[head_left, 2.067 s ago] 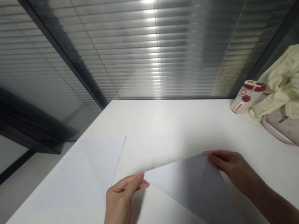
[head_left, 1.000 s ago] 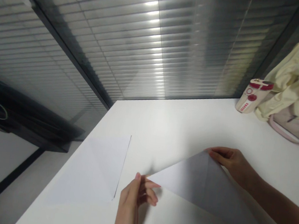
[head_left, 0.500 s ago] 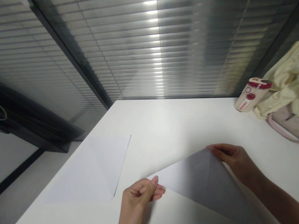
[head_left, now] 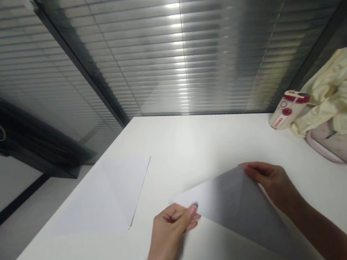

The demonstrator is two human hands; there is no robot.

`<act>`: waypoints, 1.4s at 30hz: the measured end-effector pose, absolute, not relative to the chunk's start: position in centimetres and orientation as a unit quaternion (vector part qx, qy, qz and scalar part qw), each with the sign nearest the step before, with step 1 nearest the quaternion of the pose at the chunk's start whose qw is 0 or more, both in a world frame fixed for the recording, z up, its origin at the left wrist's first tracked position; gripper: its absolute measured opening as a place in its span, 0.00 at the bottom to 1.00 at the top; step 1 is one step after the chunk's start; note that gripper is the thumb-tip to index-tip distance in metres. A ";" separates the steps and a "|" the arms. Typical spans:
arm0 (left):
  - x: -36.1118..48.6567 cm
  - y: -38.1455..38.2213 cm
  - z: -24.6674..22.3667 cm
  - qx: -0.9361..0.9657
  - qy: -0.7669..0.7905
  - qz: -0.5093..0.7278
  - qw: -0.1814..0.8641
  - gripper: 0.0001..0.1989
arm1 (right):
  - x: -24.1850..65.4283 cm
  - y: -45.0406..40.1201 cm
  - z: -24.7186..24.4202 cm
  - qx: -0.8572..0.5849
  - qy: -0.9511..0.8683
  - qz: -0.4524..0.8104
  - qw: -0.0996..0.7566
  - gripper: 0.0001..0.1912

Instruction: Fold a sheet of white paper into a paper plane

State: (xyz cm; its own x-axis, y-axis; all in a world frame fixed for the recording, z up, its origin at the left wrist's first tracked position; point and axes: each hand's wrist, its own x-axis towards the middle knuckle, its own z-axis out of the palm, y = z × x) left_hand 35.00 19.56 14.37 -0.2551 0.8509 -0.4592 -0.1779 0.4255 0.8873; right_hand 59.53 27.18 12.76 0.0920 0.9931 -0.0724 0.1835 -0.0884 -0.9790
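Here, the folded paper [head_left: 231, 201] appears lifted over the white table [head_left: 178, 142], right of the second sheet [head_left: 102, 198] that lies by the table's left edge. Its long axis slants from a pointed left tip toward the near right. The left hand [head_left: 172, 224], closest to that tip, pinches the paper's near edge between thumb and fingers; the right hand [head_left: 271, 182] grips its far corner, well apart.

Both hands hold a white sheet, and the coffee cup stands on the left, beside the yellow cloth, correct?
Not quite: the head view shows the coffee cup on the right. The left hand and right hand do hold a white sheet, and the cup is beside the yellow cloth.
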 end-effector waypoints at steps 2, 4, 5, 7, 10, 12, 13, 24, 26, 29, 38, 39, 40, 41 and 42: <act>35.4 19.7 14.3 0.271 0.652 0.456 0.543 0.17 | 59.4 27.3 12.8 -0.580 -0.507 0.450 0.451 0.17; 35.6 19.7 14.1 0.297 0.666 0.436 0.528 0.18 | 59.2 27.4 12.8 -0.579 -0.504 0.453 0.454 0.18; 35.6 19.7 14.0 0.312 0.670 0.427 0.521 0.18 | 59.1 27.5 12.8 -0.579 -0.500 0.454 0.456 0.18; 35.6 19.7 13.8 0.332 0.671 0.420 0.513 0.19 | 58.9 27.6 12.9 -0.578 -0.497 0.453 0.462 0.18; 35.6 19.8 13.7 0.291 0.664 0.455 0.517 0.18 | 58.5 28.0 13.1 -0.580 -0.496 0.452 0.461 0.19; 35.7 19.9 13.8 0.253 0.645 0.480 0.539 0.18 | 58.2 28.2 13.4 -0.578 -0.496 0.454 0.462 0.20; 35.7 20.0 13.8 0.242 0.633 0.484 0.553 0.18 | 58.1 28.4 13.5 -0.575 -0.497 0.454 0.465 0.20; 34.1 19.6 14.2 0.327 0.660 0.413 0.536 0.17 | 56.1 30.7 12.6 -0.532 -0.556 0.458 0.445 0.16; 31.9 19.2 15.2 0.432 0.686 0.358 0.463 0.17 | 55.7 31.3 12.0 -0.524 -0.572 0.459 0.432 0.15; 29.0 19.4 17.3 0.537 0.732 0.365 0.206 0.16 | 54.9 31.7 11.4 -0.510 -0.587 0.471 0.416 0.13; 33.0 29.3 17.3 0.727 0.507 0.232 0.400 0.12 | 53.1 30.8 12.5 -0.432 -0.644 0.505 0.378 0.12; 33.5 29.9 17.0 0.739 0.486 0.209 0.417 0.13 | 53.1 30.7 12.7 -0.425 -0.648 0.507 0.377 0.12; 33.8 30.3 16.7 0.744 0.473 0.192 0.431 0.17 | 53.1 30.6 12.9 -0.421 -0.651 0.507 0.377 0.11; 34.1 30.6 16.5 0.746 0.465 0.182 0.441 0.21 | 53.1 30.5 13.0 -0.419 -0.651 0.508 0.378 0.11; 34.3 30.6 16.3 0.742 0.463 0.177 0.452 0.23 | 53.2 30.4 13.1 -0.420 -0.649 0.508 0.380 0.11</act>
State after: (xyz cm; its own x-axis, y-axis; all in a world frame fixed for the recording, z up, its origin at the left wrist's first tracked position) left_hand 34.31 30.61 16.29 0.5092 0.8464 -0.1558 0.5264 -0.1631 0.8344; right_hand 53.15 30.43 13.14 -0.3594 0.9308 0.0666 0.1589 0.1314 -0.9785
